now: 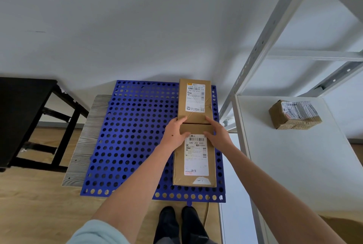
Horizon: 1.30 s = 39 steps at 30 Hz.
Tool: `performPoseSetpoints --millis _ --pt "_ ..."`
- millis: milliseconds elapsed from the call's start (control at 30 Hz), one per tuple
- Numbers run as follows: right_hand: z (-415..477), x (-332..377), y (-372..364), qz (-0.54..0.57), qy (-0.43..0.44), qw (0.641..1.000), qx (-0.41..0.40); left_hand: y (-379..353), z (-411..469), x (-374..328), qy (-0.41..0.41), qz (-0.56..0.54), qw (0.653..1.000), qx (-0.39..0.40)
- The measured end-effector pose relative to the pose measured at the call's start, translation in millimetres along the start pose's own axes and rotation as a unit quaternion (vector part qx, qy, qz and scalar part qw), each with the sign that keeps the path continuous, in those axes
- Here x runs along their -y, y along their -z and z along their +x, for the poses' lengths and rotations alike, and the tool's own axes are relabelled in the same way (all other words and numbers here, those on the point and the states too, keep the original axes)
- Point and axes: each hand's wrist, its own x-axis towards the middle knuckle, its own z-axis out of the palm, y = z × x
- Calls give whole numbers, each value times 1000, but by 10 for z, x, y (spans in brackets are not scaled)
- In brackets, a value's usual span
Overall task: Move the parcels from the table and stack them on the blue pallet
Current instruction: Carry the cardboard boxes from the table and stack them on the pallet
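You have two parcels down on the blue pallet (pixel 133 135), both lying flat along its 3 o'clock edge. The far parcel (pixel 194 98) sits toward 12 o'clock and the near parcel (pixel 194 165) lies end to end with it toward 6 o'clock, with only a thin dark gap showing between them.

Your left hand (pixel 173 134) and right hand (pixel 219 135) both hold the far end of the near parcel. The thumbs lie on its top face and the fingers reach over the far edge at either corner, clamped on the box rather than spread free. It looks as though you are squaring it up against the far parcel.

One taped parcel (pixel 294 115) waits on the white table (pixel 294 155) at about 2 o'clock, well apart from your hands. It is the only one you can see there.

By this view the job looks roughly two thirds done. What is left is to let go here, fetch the taped parcel and set it on the pallet or on top of the two already there; nothing is stacked in a second layer yet
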Motion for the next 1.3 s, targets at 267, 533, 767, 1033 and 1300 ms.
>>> performPoseSetpoints --millis 267,533,767,1033,1300 --pt "-8 241 99 -30 13 999 -14 86 -82 -205 37 14 999 -14" --pt "-363 653 60 99 78 992 -3 549 -723 -200 -11 -38 986 -163" --pt "-692 1161 -305 33 150 982 110 965 -1452 -35 26 -57 960 -273" --pt "-1094 1700 -727 -5 244 948 205 1382 -2111 490 73 -117 943 -304" --pt "-1599 2486 -1761 5 272 930 247 2279 -2807 1359 104 -126 939 -303"
